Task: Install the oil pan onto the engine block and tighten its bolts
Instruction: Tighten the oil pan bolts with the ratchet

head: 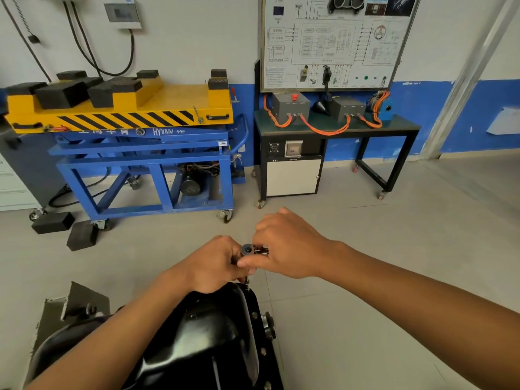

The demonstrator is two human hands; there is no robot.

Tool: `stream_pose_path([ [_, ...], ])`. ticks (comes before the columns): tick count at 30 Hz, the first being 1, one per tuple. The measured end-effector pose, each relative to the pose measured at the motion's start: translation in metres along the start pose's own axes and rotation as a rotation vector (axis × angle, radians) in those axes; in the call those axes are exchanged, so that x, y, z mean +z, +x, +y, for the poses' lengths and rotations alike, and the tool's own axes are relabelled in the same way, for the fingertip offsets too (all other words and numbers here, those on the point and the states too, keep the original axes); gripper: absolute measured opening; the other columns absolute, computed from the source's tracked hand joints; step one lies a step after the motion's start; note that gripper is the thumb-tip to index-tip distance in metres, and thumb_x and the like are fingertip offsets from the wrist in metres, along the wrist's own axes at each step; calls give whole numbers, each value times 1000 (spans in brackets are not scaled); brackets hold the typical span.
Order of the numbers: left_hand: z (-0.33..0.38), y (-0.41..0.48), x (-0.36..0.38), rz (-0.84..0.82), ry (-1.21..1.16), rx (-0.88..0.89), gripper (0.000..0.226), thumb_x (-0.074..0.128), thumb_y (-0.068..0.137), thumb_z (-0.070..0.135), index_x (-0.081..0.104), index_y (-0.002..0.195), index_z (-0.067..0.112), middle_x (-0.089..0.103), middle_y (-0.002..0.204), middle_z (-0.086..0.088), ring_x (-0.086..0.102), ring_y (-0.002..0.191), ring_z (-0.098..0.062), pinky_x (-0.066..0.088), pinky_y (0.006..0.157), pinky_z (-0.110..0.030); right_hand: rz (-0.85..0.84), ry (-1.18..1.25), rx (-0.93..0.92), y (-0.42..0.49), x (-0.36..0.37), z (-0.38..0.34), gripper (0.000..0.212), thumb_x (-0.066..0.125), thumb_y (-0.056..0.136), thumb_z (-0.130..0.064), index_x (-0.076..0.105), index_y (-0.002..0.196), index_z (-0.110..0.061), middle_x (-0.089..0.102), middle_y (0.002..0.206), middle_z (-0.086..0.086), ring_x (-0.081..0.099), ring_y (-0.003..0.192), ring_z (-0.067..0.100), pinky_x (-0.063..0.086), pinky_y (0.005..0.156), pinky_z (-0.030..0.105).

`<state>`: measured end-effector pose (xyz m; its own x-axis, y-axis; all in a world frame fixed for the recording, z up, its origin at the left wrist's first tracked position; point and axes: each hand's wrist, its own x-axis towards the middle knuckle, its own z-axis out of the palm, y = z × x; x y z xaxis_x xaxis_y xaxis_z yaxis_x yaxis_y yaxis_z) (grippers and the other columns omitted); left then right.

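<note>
Ratchet [247,249], one, clamped in both grips, left hand [216,263] and right hand [287,246], one oil pan [202,333], three rim bolts [254,315]

Auto training workshop. Evidence: wheeled lift table [146,108] with rubber blocks [62,94] on top, wiring-diagram board [334,40] behind a bench [337,128], orange cables [326,132] along the bench's front edge, oil pan [202,333] nearest the camera.

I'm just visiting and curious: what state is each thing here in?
Oil pan, lying bottom up.
Bolts, set in the pan's flange.
Ratchet, over the pan's far edge, gripped by both hands.
Left hand, curled round the ratchet's lower part.
Right hand, curled round the ratchet's handle.
Lift cart, platform folded low.
</note>
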<state>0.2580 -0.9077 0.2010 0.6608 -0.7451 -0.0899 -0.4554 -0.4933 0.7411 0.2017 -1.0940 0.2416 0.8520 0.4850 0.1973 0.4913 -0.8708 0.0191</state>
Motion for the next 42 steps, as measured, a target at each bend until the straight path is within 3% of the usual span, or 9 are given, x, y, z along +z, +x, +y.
stream_pose_path([
  [5, 6, -3, 0, -15, 41, -44, 47, 75, 86, 9, 55, 47, 25, 45, 46, 15, 39, 47, -3, 34, 53, -16, -44, 18, 40, 0, 1, -8, 59, 43, 94, -67, 53, 61, -18, 50, 60, -2, 49, 64, 19, 24, 69, 32],
  [9, 10, -6, 4, 47, 63, -82, 33, 73, 83, 6, 58, 55, 11, 48, 50, 7, 38, 50, -6, 37, 55, -23, -6, 64, 166, -3, 0, -17, 62, 48, 90, -69, 37, 52, -21, 39, 51, -2, 36, 47, 14, 22, 51, 31],
  [14, 7, -10, 7, 149, -13, -81, 23, 78, 78, 3, 65, 59, 2, 48, 55, -5, 37, 59, -9, 38, 59, -30, -33, 180, 246, -5, 2, -19, 59, 52, 87, -69, 32, 56, -23, 35, 60, -3, 30, 51, 12, 17, 48, 29],
  [19, 17, -12, 7, 185, -72, -92, 30, 79, 80, 1, 78, 67, 28, 72, 68, 16, 50, 66, 7, 50, 65, -22, -208, 224, 160, -3, -12, -13, 48, 67, 84, -54, 35, 62, -25, 43, 66, -3, 41, 54, 13, 22, 48, 28],
  [24, 19, -14, 6, 142, -70, -44, 8, 82, 83, 14, 83, 90, 16, 79, 86, 7, 62, 74, -1, 57, 79, -29, -292, 207, 164, -10, -21, -14, 38, 70, 85, -47, 46, 65, -24, 48, 64, -2, 48, 54, 16, 33, 50, 30],
  [27, 17, -11, 6, 153, -7, -57, 5, 81, 84, 14, 81, 86, 9, 77, 82, -7, 51, 67, -10, 54, 75, -35, -317, 76, 111, -6, -32, -8, 24, 67, 90, -42, 67, 81, -19, 50, 63, -2, 51, 58, 18, 32, 50, 29],
  [31, 7, -8, 8, 143, -22, -75, 13, 81, 84, 11, 77, 73, 6, 57, 60, 1, 41, 59, -9, 42, 62, -25, -324, -99, 29, 7, -35, -3, 12, 64, 93, -24, 71, 89, -15, 47, 66, -2, 55, 68, 24, 39, 54, 31],
  [36, 3, -6, 8, 127, -79, -72, 6, 82, 83, 11, 80, 77, 10, 74, 81, -18, 53, 68, -11, 51, 72, -36, -254, -287, -55, 18, -30, -9, 16, 54, 87, 0, 59, 82, -15, 41, 66, 1, 53, 71, 28, 36, 54, 32],
  [42, -1, -7, 6, 110, -143, -29, 12, 79, 84, 7, 77, 80, -4, 70, 83, -29, 56, 70, -18, 52, 73, -38, -203, -289, -265, 16, -16, -4, 31, 54, 95, -15, 50, 126, -20, 59, 108, 0, 55, 101, 21, 54, 69, 40],
])
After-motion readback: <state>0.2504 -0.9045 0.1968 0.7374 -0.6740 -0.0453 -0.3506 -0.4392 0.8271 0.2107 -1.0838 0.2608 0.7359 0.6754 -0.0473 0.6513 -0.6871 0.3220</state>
